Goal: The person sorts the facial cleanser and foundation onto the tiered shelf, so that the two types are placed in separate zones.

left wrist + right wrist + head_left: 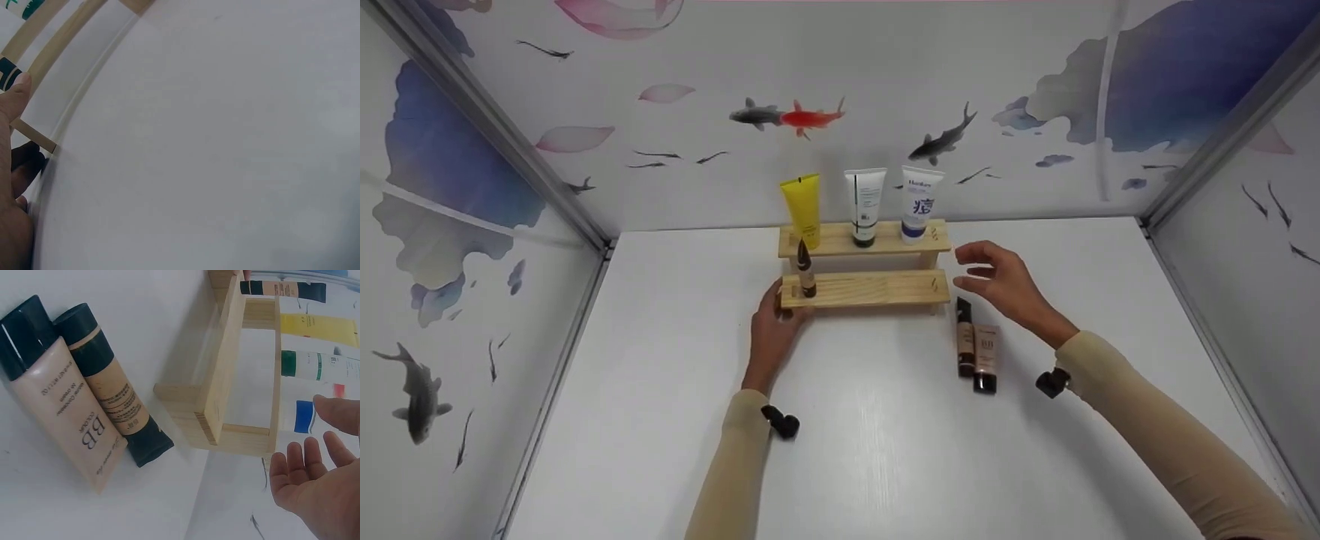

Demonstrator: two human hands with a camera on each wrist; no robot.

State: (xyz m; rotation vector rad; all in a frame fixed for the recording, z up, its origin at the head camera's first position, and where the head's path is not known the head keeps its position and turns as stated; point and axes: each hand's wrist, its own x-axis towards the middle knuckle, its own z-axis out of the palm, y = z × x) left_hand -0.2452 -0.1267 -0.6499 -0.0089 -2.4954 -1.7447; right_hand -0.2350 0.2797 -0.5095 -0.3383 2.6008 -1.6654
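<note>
White surface (870,465); wooden rack (877,289) stood far centre. Left hand (772,326) gripped its left end; right hand (1003,283), fingers loosely parted, empty, hung just off its right. Four tubes (867,199) stood shelved; two loose tubes (986,349), near right, seemed left.

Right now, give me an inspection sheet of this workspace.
Surface: white tabletop.
Job's things: wooden rack; yellow tube, green-capped tube and blue-capped tube on its upper shelf; black-and-beige tube standing on the lower; BB tube and slim tube lying front right.
Clutter: nothing seen.
Left hand: grips the rack's left end.
Right hand: empty, near the rack's right end.
Cables: nothing seen.
Surroundings: walls with printed fish.
</note>
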